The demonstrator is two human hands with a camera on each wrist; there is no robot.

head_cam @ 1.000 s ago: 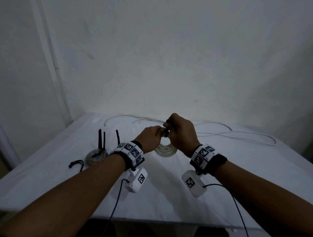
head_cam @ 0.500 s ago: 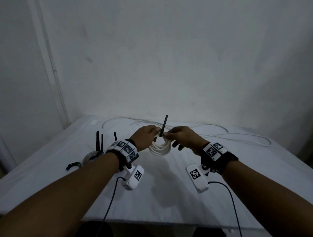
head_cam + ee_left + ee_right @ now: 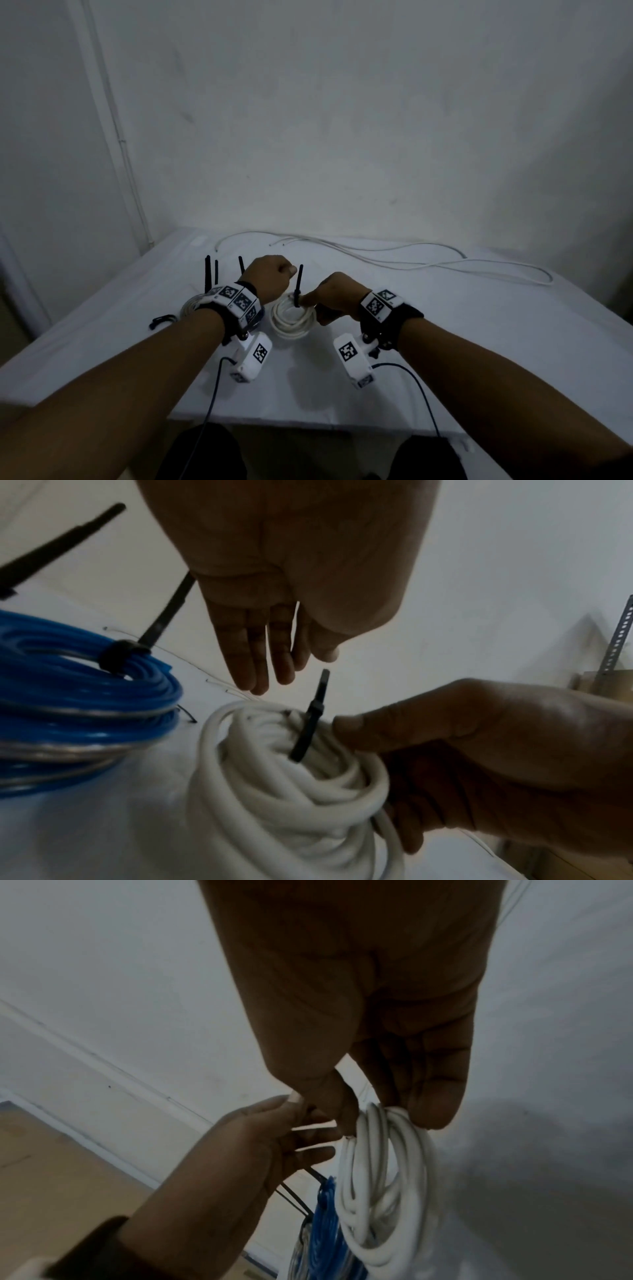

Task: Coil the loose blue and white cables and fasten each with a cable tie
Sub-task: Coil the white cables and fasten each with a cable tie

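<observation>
My right hand (image 3: 322,303) grips the coiled white cable (image 3: 291,322) at its right side, thumb and fingers pinching the loops (image 3: 383,1191). A black cable tie (image 3: 313,715) wraps the coil, and its tail stands up free (image 3: 300,277). My left hand (image 3: 270,277) hovers just above and left of that tail with straight, relaxed fingers (image 3: 274,674), holding nothing. The blue cable (image 3: 85,710) lies coiled to the left, bound with black ties whose tails stick up (image 3: 207,274).
More loose white cable (image 3: 411,263) snakes across the back of the white table (image 3: 445,342). A spare black tie (image 3: 161,320) lies near the left edge. A wall stands close behind the table.
Both hands gripped the tie at the coil a second ago. Since then the coil has sunk toward the table, my left hand has let go, and my right hand keeps the coil.
</observation>
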